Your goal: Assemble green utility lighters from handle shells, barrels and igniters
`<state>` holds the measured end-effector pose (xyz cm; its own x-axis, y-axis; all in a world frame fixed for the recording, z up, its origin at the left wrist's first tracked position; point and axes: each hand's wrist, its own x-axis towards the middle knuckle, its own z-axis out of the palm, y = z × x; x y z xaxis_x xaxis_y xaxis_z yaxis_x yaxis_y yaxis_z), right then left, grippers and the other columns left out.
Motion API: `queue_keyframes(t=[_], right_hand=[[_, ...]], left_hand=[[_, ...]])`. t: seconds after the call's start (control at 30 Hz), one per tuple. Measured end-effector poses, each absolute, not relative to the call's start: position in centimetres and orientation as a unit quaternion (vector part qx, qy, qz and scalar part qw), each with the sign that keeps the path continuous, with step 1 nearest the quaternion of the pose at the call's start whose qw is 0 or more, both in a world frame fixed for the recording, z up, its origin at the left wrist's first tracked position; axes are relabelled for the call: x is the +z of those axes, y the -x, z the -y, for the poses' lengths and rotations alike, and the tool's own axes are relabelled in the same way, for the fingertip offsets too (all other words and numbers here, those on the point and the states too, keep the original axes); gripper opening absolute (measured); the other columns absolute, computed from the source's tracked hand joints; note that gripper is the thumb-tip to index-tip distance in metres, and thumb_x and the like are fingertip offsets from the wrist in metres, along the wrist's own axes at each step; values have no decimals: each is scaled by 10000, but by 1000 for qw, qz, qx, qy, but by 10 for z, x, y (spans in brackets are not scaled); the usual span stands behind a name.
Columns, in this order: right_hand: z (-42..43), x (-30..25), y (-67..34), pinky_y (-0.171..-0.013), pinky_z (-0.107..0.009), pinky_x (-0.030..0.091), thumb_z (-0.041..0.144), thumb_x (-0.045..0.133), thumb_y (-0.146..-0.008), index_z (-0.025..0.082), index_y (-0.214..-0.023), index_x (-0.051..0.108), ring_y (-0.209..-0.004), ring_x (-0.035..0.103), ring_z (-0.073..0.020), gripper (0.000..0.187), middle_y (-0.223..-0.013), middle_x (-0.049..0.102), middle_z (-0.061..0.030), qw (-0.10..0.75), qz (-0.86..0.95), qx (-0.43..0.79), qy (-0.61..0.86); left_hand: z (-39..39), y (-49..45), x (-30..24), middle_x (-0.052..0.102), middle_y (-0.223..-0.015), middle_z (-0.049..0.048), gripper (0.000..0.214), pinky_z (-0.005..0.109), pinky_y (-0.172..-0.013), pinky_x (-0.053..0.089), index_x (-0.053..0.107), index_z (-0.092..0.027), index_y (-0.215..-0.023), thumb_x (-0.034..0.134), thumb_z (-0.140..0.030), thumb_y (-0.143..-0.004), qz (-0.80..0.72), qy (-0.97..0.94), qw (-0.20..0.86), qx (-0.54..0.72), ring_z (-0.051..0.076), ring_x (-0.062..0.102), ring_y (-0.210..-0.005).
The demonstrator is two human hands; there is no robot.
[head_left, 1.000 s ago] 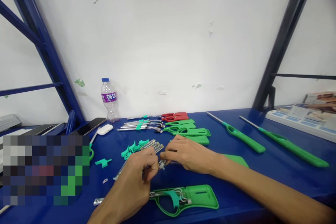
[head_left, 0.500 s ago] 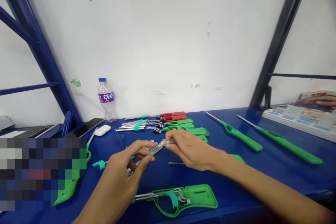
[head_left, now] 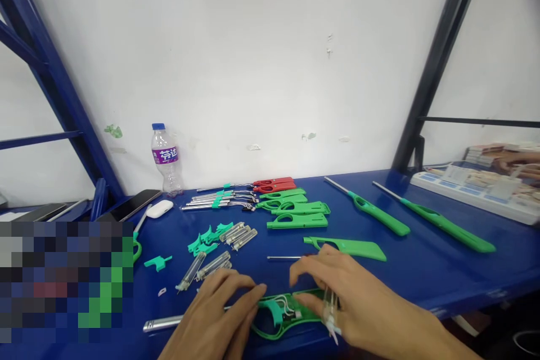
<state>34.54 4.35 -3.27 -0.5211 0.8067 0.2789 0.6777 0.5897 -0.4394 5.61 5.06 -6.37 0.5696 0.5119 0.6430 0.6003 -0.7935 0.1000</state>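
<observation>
My left hand (head_left: 221, 306) is closed at the neck of a green lighter half-shell (head_left: 310, 315) near the front of the table. Its metal tube (head_left: 162, 323) sticks out to the left beneath that hand. Inside the shell sit a teal trigger (head_left: 274, 311) and white wires. My right hand (head_left: 350, 295) is over the shell's right part, with a clear fuel tank (head_left: 330, 312) held in the curled fingers; its thumb and index finger are apart. Several clear tanks (head_left: 213, 265) and teal triggers (head_left: 208, 239) lie behind my left hand.
Behind are green half-shells (head_left: 297, 220), red shells (head_left: 274, 185) and metal tubes with wires (head_left: 219, 201). A screwdriver (head_left: 282, 258) lies by another green shell (head_left: 354, 247). Assembled lighters (head_left: 379, 216), a power strip (head_left: 476, 197), a bottle (head_left: 166, 160), a phone (head_left: 135, 205) and a white case (head_left: 159, 208) stand around.
Both hands have come down from the loose tanks to the green half-shell at the front. A clear tank has come along in my right hand. The view has shifted slightly.
</observation>
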Motion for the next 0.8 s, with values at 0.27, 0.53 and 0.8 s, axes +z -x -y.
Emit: queue_keyframes(t=[0.27,0.53,0.8], right_hand=[[-51,-29,-346,-1003,-374,395,260,656,-1097,338,-1139,798,-896,729,-216,168,-974,803,16,183,876,177,410],[-55,-36,-347,-933,-363,390,191,614,-1102,326,-1127,803,-849,674,-201,234,-916,770,16,194,882,170,394],[-58,-38,-341,-901,-341,365,160,641,-1091,278,-1068,756,-831,678,-177,166,-934,771,33,188,889,153,389]], left_hand=[[-55,-70,-82,732,-1088,53,332,317,-898,669,708,-319,-1362,652,-252,-1041,323,897,12,-301,208,747,-931],[-52,-70,-80,685,-1113,56,335,302,-914,647,687,-297,-1352,640,-191,-1038,322,893,-35,-312,194,713,-968],[-54,-71,-77,692,-1115,48,368,349,-936,659,675,-311,-1354,654,-170,-1014,326,896,-27,-299,211,724,-981]])
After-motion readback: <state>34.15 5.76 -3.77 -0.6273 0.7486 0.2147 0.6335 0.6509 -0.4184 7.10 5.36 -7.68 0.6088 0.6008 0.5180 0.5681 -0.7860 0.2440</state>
